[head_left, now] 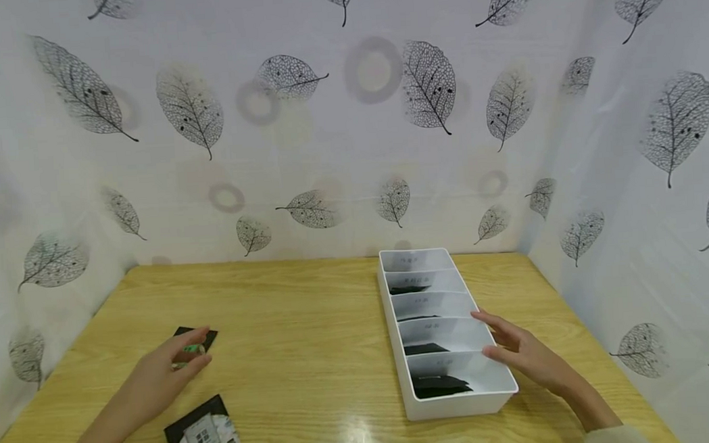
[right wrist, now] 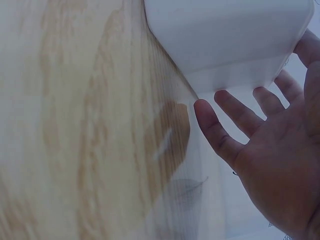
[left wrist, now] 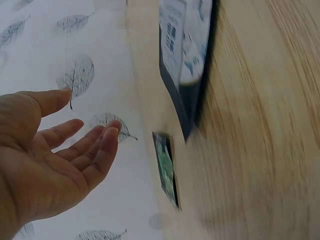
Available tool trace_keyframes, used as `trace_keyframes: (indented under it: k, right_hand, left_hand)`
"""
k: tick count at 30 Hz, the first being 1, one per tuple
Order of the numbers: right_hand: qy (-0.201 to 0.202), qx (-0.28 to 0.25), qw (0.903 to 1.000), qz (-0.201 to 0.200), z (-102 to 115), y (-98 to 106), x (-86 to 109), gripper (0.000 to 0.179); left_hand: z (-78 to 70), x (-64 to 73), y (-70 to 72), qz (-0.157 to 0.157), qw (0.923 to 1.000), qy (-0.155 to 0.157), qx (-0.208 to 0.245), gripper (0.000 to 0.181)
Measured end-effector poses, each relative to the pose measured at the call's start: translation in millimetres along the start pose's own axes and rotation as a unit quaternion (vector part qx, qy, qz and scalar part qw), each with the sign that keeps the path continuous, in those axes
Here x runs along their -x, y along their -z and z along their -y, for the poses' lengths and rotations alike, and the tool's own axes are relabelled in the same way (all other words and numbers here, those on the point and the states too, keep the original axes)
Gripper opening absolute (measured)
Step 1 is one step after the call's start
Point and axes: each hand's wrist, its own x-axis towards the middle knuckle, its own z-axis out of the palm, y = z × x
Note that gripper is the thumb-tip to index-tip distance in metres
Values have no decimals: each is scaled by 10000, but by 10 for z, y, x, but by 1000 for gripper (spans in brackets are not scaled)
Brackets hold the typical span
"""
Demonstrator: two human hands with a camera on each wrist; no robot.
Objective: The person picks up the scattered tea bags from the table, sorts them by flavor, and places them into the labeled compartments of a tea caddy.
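Note:
My left hand is above the table at the left, fingers loosely bent, with nothing between them in the left wrist view. Partly hidden behind it in the head view lies a small packet, black and green. A larger flat packet, black with a pale patterned front and a grey label, lies nearer me. My right hand is at the right side of a long white divided box, its fingers spread and the thumb by the rim. Whether every fingertip touches the box, I cannot tell.
Several compartments run along the box, most with dark flat packets at the bottom. The wood-grain table ends at a leaf-patterned white curtain at the back and on both sides.

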Motion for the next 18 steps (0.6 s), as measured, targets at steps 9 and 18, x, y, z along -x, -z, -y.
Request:
trace_keyframes:
  k: [9,18]
  right_hand:
    - [-62,197,9998,-15,16,-8,17,60]
    - [-27,40,10000,-6,-7,-8,21,60]
  left_hand:
    - [350,-29,200,-160,9976,377,-563,68]
    - [573,-173,290,207,9943,658,-815,78]
